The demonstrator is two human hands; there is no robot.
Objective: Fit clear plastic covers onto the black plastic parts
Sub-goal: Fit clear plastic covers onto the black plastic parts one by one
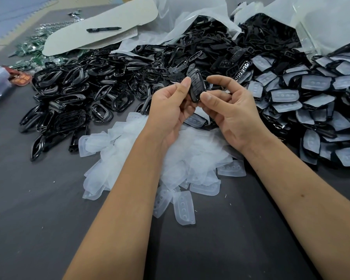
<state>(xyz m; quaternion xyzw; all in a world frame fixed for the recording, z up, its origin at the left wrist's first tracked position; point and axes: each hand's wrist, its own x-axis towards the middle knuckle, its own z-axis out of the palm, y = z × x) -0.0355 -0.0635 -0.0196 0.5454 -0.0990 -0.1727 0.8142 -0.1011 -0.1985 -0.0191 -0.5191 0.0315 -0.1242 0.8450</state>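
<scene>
Right now we hold one black plastic part up between both hands, above the middle of the bench. Our left hand pinches it from the left, thumb tip against its edge and the other fingers curled behind it. Our right hand meets it from the right: the thumb presses its lower end, while the index finger arches over the top without clearly touching. The part stands nearly upright, tilted a little, with its row of button marks facing us. We cannot tell whether a clear cover already sits on it.

Below our wrists lies a loose heap of clear plastic covers, translucent white, some showing a line of round dimples. To the left spreads a pile of glossy black frames, open loops tangled together. Behind our hands lies a mound of black button parts, spilling from an opened plastic bag. To the right is a stack of finished pieces, black with pale covers on top.

Farther back on the left, a black marker pen lies on a sheet of pale card, with green circuit boards beside it.
</scene>
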